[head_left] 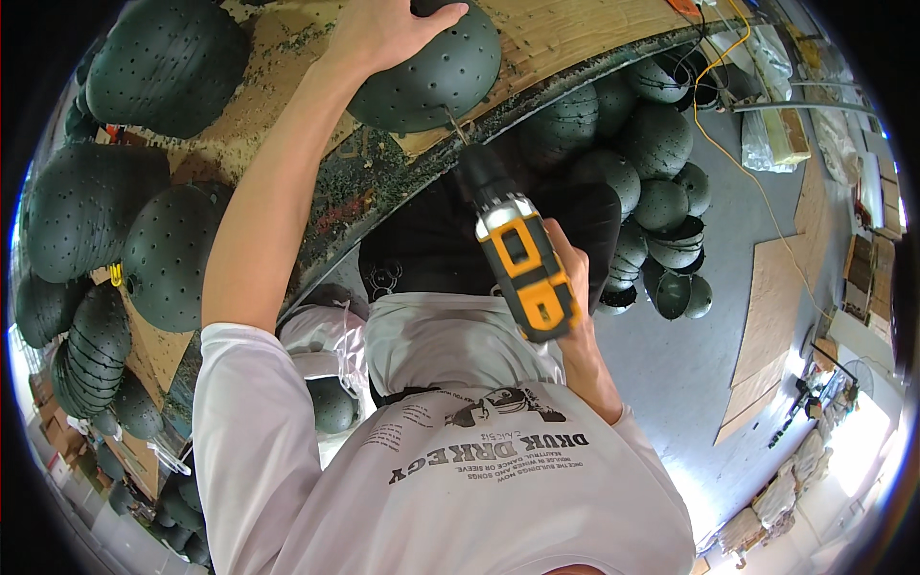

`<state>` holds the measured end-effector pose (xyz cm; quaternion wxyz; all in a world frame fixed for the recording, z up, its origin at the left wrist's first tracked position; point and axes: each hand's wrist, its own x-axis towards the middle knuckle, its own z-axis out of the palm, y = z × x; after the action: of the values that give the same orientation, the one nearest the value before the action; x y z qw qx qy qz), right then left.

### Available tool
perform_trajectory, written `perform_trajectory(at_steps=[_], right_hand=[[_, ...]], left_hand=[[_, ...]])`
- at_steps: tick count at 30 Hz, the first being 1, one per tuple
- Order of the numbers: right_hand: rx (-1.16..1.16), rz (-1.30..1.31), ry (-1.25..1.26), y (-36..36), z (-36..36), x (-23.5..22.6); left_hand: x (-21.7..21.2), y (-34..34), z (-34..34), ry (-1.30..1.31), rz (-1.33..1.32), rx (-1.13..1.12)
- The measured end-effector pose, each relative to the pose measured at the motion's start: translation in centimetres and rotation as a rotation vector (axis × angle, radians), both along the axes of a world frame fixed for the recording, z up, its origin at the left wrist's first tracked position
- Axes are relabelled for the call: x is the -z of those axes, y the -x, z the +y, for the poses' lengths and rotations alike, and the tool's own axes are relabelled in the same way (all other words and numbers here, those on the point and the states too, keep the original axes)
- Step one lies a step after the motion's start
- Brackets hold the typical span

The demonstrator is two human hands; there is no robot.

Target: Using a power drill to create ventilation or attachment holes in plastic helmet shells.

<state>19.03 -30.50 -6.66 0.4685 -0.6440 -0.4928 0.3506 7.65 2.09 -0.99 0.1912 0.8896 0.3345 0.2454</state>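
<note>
My left hand (383, 34) reaches forward and grips the top of a dark green perforated dome shell (441, 81), which lies at the edge of a wooden workbench (565, 29). My right hand (578, 287) is wrapped around the handle of a yellow and black cordless drill (522, 268). The drill's black chuck points up and away from me. Its thin bit (458, 125) touches the lower rim of the dome. Both arms come out of a white printed t-shirt at the bottom of the view.
Several more green perforated domes (168, 62) lie on the bench to the left, with nested stacks (91, 355) below them. A pile of the same domes (656, 144) sits on the grey floor at right, beside a yellow cable (757, 182) and plywood sheets (776, 297).
</note>
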Motion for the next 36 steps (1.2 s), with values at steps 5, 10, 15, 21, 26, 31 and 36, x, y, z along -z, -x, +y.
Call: perform_trajectory(at_steps=[5, 10, 15, 21, 26, 31, 36], right_hand=[[-0.059, -0.128, -0.065, -0.6, 3.5, 1.2], [-0.003, -0.069, -0.128, -0.1, 2.8, 2.0], [0.004, -0.027, -0.136, -0.1, 2.6, 1.9], [-0.018, -0.049, -0.151, 0.2, 0.2, 1.1], [0.041, 0.012, -0.136, 0.5, -2.4, 1.0], [0.192, 0.022, -0.218, 1.3, -6.0, 1.6], [0.258, 0.098, -0.079, 0.8, -8.7, 2.7]], left_hand=[[0.3, -0.3, 0.0, -0.006, -0.055, 0.017], [0.3, -0.5, -0.7, 0.028, -0.057, -0.019], [0.0, -0.6, -0.4, 0.023, -0.068, -0.023], [0.6, -0.2, -0.3, -0.007, -0.117, 0.019], [0.8, -0.1, -0.1, -0.129, -0.070, -0.032], [2.1, 0.7, 0.3, -0.324, -0.056, -0.157], [1.5, 3.1, -0.2, -0.416, -0.002, -0.103]])
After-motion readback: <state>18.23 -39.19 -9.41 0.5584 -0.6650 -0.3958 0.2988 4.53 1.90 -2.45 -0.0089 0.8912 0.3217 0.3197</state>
